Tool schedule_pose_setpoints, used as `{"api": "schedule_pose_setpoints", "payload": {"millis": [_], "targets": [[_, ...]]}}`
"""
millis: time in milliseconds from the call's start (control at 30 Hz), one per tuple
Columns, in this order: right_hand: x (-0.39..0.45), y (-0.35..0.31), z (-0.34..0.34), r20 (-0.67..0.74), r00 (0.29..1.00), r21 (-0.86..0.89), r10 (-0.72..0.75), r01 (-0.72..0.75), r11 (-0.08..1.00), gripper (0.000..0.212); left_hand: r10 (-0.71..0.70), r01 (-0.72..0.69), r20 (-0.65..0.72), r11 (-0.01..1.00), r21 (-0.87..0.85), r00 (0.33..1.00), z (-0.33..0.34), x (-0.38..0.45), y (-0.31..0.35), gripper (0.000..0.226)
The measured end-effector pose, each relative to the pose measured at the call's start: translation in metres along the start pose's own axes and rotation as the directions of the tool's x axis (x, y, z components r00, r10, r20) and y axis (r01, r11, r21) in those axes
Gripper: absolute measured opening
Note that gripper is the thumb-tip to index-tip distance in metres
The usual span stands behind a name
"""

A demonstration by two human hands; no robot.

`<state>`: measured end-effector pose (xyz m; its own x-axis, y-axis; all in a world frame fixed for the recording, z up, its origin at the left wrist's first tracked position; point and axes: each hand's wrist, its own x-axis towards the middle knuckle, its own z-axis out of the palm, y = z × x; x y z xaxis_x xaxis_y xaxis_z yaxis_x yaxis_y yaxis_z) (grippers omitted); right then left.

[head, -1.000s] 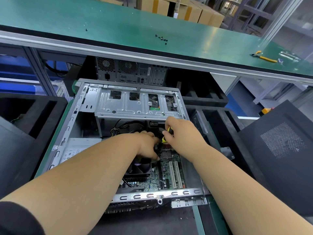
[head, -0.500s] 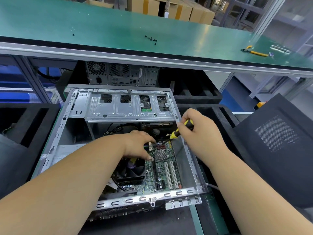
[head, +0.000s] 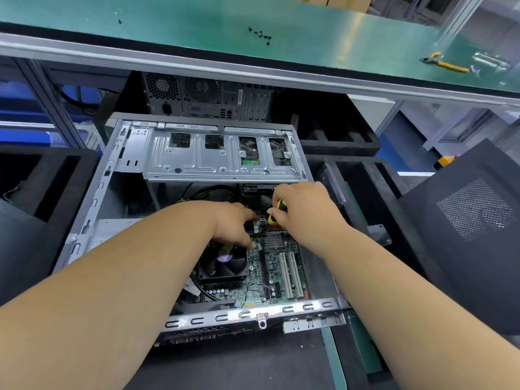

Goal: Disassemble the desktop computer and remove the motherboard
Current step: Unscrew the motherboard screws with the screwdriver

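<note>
a green worktop (head: pixel 197 21) is seen across the top of the view, with small dark screws (head: pixel 260 35) and yellow-handled pliers (head: pixel 447 64) lying on it. below it, the opened desktop computer case (head: pixel 92 209) is laid on its side, and a second computer (head: pixel 208 99) is stood behind it. a black perforated side panel (head: pixel 472 215) is leaned to the right. inside the case, a metal drive cage (head: pixel 222 156) spans the far end. the motherboard (head: pixel 270 274) is seated flat on the case floor at the near right, with the cooler fan (head: pixel 223 263) on it and white expansion slots (head: pixel 291 274) beside that.

the left hand (head: pixel 236 223) is lowered onto the board beside the fan, fingers bent downward; whether anything is pinched cannot be told. the right hand (head: pixel 304 209) is wrapped around a yellow-and-black screwdriver (head: pixel 277 212), tip directed at the board's far edge.

the board is judged to be light, thin, stiff and fragile, liable to crack if flexed. it is best taken by its bare edges once all screws and cables are released, never by the slots or small components.
</note>
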<state>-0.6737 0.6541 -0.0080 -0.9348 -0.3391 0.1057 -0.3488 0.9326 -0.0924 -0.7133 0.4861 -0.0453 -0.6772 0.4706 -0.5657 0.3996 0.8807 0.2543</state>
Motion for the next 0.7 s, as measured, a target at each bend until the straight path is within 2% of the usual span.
{"api": "schedule_pose_setpoints", "payload": {"millis": [467, 600, 700], "targets": [[-0.007, 0.003, -0.007, -0.051, 0.998, 0.133, 0.041, -0.034, 0.99, 0.014, -0.012, 0.012, -0.005, 1.0, -0.014, 1.0, -0.002, -0.001, 0.0, 0.081], [-0.02, 0.01, -0.028, -0.147, 0.98, 0.304, 0.13, -0.08, 0.949, 0.011, 0.003, -0.006, -0.058, 0.999, -0.052, 0.998, -0.006, -0.007, 0.001, 0.076], [-0.031, 0.021, -0.049, -0.177, 0.957, 0.442, 0.231, -0.132, 0.887, 0.014, 0.077, -0.097, -0.105, 0.974, -0.205, 0.991, -0.011, -0.019, 0.006, 0.069]]}}
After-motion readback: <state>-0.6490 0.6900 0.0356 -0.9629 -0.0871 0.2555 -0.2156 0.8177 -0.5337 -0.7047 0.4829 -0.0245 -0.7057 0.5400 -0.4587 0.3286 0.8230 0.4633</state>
